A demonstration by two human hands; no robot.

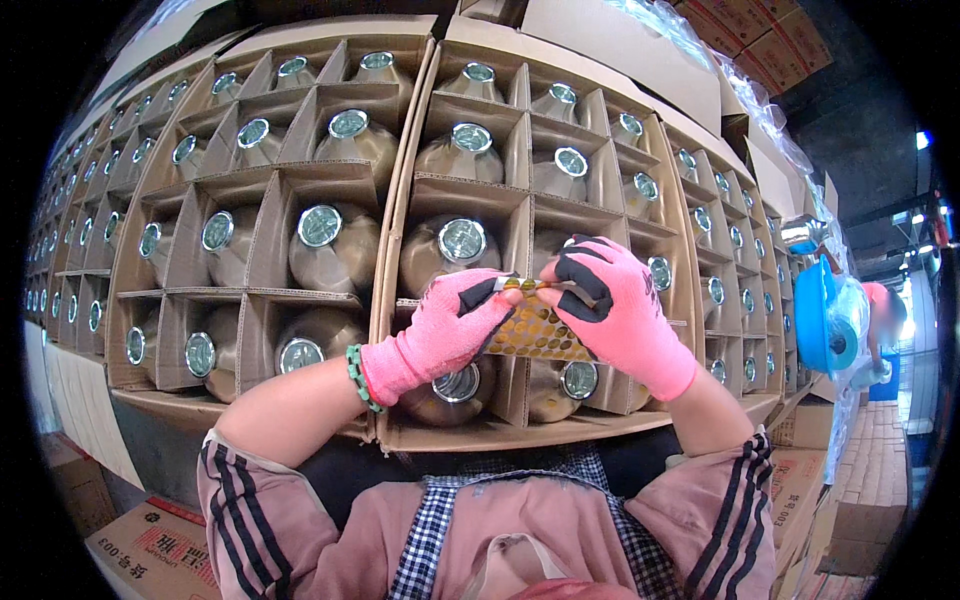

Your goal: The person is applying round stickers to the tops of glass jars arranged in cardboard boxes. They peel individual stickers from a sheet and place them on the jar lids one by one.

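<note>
A sheet of round gold stickers (540, 338) is held up above the divided cardboard box (540, 433) in front of me. My left hand (440, 325), in a pink glove with dark fingertips, pinches the sheet's upper left edge. The gloved fingers of my right hand (625, 318) are closed at its top edge, close to the left fingertips. Whether a single sticker is between them is too small to tell. Below and around are round-bodied glass bottles (345, 250) with silvery rims, each upright in its own compartment. My hands and the sheet hide some of them.
More divided boxes of bottles (218, 232) run to the left and right. Cardboard flaps (625, 45) stand up along the far side. At the right are a blue basin (816, 318) and another person (884, 315). Printed cartons (160, 548) lie at the lower left.
</note>
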